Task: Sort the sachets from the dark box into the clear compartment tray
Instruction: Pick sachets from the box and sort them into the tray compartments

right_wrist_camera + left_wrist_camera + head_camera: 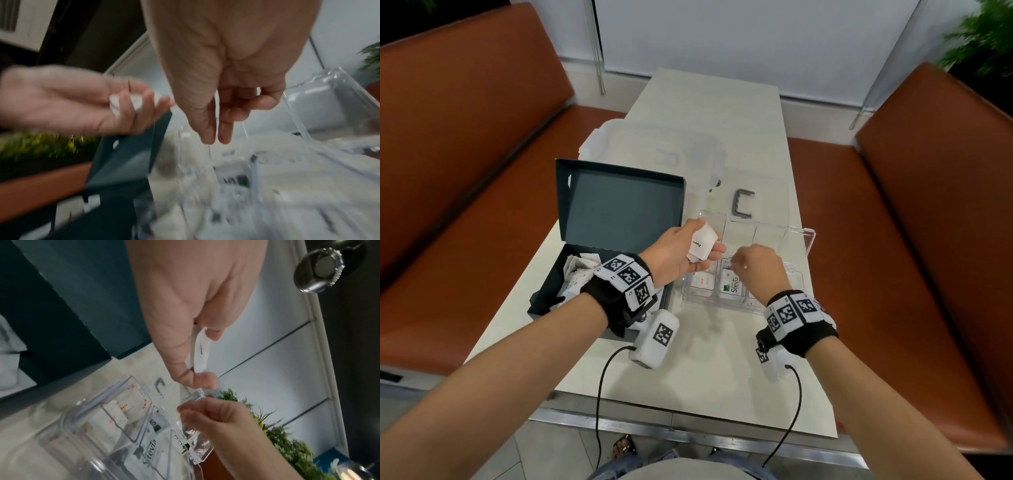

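Note:
The dark box (543, 295) stands open at the table's left, lid upright, with several white sachets (578, 274) inside. Over the gap between box and tray, my left hand (709, 240) grips a few white sachets (697, 247); the left wrist view shows them pinched between thumb and fingers (200, 352). The clear compartment tray (810, 240) lies to the right. Its near row holds a Stevia sachet (731, 287) and a red-printed sachet (702, 281). Above the tray's middle hangs my right hand (736, 262), fingers (225, 138) pointing down and holding nothing I can see.
A clear lidded container (654, 150) sits behind the dark box. A grey handle (743, 202) lies on a clear lid beyond the tray. Orange benches (928, 205) flank the narrow table (709, 370); its front edge is close to me.

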A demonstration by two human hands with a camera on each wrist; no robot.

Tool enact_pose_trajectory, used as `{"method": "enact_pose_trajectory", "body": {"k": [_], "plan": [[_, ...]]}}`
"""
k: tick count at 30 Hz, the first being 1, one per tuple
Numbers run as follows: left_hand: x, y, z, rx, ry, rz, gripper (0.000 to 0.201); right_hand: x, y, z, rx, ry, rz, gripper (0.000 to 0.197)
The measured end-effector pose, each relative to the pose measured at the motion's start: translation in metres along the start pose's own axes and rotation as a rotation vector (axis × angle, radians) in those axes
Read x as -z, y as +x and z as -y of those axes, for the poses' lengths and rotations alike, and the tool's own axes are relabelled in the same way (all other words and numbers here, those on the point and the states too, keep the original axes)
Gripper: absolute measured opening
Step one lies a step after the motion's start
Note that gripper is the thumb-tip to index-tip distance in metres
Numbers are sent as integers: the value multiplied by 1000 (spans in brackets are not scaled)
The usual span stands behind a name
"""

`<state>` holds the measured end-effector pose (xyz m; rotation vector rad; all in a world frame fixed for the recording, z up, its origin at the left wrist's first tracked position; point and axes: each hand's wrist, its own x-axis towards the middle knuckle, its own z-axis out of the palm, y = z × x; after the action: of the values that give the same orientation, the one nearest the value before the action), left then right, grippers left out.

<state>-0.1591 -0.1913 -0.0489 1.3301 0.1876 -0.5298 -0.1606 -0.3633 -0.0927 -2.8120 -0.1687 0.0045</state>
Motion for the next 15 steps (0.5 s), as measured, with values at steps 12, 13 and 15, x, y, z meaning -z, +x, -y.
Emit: {"method": "enact_pose_trajectory", "body": {"k": [12,13,15], "plan": [[-16,0,-6,-17,-84,87,38,52,-12,39,122,546,-124,42],[-20,1,-7,-21,-87,87,37,53,-12,38,115,542,-124,46],[-28,2,-11,-13,-110,89,35,56,-11,35,102,552,-118,50]]}}
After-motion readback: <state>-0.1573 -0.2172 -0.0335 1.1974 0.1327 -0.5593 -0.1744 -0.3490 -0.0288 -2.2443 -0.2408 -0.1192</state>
